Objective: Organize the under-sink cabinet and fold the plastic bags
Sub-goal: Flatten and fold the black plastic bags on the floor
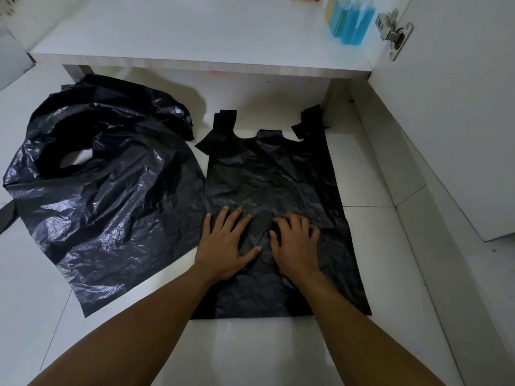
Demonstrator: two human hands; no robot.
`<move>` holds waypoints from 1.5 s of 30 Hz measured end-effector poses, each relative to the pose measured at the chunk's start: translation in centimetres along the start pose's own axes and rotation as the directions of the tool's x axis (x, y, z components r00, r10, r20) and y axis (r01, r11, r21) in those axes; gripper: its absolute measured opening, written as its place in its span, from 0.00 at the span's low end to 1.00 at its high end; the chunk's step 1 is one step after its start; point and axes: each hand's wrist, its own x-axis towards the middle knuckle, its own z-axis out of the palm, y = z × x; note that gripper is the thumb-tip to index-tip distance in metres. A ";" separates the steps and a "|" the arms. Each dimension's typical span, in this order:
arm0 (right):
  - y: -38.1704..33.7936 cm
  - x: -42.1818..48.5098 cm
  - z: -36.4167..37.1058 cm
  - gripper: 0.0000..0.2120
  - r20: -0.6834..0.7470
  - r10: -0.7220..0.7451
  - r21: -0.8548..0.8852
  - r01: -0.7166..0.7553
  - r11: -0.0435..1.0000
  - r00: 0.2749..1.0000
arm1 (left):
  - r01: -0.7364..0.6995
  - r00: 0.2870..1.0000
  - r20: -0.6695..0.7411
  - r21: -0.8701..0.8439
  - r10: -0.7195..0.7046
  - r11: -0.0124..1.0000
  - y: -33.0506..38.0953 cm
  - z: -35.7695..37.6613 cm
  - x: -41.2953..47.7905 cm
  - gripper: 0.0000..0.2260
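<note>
Black plastic, flat bag [273, 176]: spread on the white floor tiles [250, 352] in front of the cabinet, handles pointing away from the person, bottom edge nearest them. Wrinkled, with no fold in it yet.
Black plastic, second bag [106, 196]: larger and glossier, lying crumpled and half open just left of the flat bag, their edges touching or overlapping. Untouched.
Left hand [225, 243]: palm down on the lower middle of the flat bag, fingers straight and spread. It presses and holds nothing.
Right hand [296, 243]: palm down beside the left, thumbs near each other. Fingers slightly bent, tips on the plastic, no pinch visible.
Bag relative to hands: directly under both palms, and most of the sheet extends beyond the fingertips toward the cabinet.
Cabinet shelf [195, 37]: door [459, 107] open at right. Blue-filled bottles [348, 20] stand at the back right, with little else in view.
Progress, judged: early on the bags. One is being smoothed for its first fold and one is waiting. How tidy the cabinet is cannot be judged from this view.
</note>
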 end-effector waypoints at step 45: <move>-5.0 30.3 2.9 0.17 0.180 -0.549 0.152 0.529 0.835 0.816 | 0.128 0.981 0.145 0.027 -0.131 0.991 -3.3 -1.4 12.3 0.36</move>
